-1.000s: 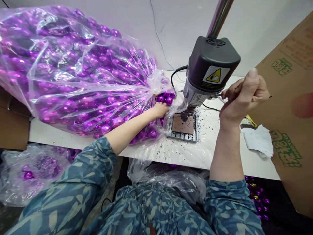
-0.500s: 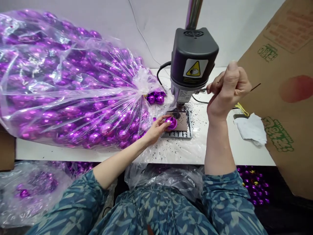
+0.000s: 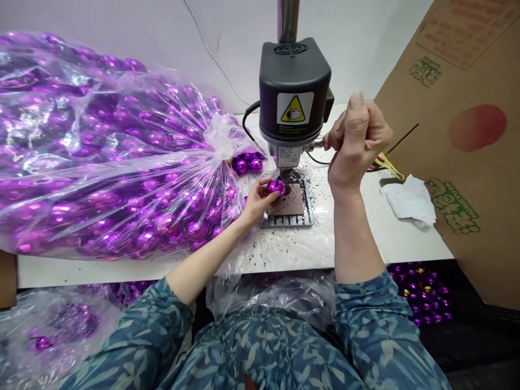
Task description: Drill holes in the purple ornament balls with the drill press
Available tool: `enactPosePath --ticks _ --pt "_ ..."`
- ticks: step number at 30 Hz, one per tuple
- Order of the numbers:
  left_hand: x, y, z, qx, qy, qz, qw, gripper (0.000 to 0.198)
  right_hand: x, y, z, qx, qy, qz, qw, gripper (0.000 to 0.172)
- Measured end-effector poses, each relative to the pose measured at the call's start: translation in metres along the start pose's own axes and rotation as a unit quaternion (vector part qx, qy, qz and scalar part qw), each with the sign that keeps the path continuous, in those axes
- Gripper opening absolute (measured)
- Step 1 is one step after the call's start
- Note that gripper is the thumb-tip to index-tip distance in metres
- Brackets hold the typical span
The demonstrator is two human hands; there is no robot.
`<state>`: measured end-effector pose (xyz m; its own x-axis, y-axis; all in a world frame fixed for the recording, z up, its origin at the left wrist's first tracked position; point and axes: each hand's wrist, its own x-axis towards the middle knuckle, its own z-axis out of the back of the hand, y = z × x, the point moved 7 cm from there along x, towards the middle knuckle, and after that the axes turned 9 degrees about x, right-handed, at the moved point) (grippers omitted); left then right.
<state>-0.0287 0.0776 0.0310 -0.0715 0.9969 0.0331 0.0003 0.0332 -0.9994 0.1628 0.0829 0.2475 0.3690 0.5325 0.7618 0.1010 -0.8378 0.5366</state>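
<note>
My left hand (image 3: 257,201) pinches a shiny purple ball (image 3: 276,187) and holds it on the brown plate (image 3: 290,206) right under the spindle of a small black bench drill (image 3: 294,97). My right hand (image 3: 355,143) is closed in a fist round the drill's side lever, thumb pointing up. A big clear plastic bag (image 3: 109,157) stuffed with purple balls lies on the white table (image 3: 365,244) to the left, its mouth open beside my left hand. A few loose purple balls (image 3: 247,162) lie at the bag's mouth.
Black shavings are scattered round the drill base on clear plastic sheet. A white cloth (image 3: 408,200) lies right of the drill, beside a tall cardboard box (image 3: 467,135). More purple balls lie below the table at right (image 3: 422,295) and in a bag at lower left (image 3: 52,325).
My left hand left the bag's mouth with one purple ball and carried it onto the plate under the drill spindle. My right hand kept its grip on the lever.
</note>
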Motion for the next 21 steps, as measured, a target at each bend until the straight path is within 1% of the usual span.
enactPosePath --ticks 5,10,16,19,21 --pt "0.004 0.0 -0.005 0.03 0.02 -0.035 0.999 0.051 0.0 0.004 0.0 0.028 -0.004 -0.001 1.0 0.065" --pt "0.002 0.001 -0.013 0.049 0.044 -0.048 0.997 0.047 0.0 0.004 -0.001 0.022 -0.001 -0.002 1.0 0.065" --pt "-0.008 0.002 -0.017 0.136 0.023 -0.079 0.987 0.047 -0.001 0.004 0.001 0.064 -0.004 0.004 0.998 0.062" --pt "-0.014 -0.002 -0.022 0.151 0.028 -0.122 0.98 0.047 -0.001 0.005 0.001 0.036 -0.002 -0.001 0.999 0.064" --pt "-0.016 -0.002 -0.025 0.15 0.025 -0.138 0.979 0.047 -0.001 0.006 0.0 0.018 -0.001 -0.004 1.0 0.066"
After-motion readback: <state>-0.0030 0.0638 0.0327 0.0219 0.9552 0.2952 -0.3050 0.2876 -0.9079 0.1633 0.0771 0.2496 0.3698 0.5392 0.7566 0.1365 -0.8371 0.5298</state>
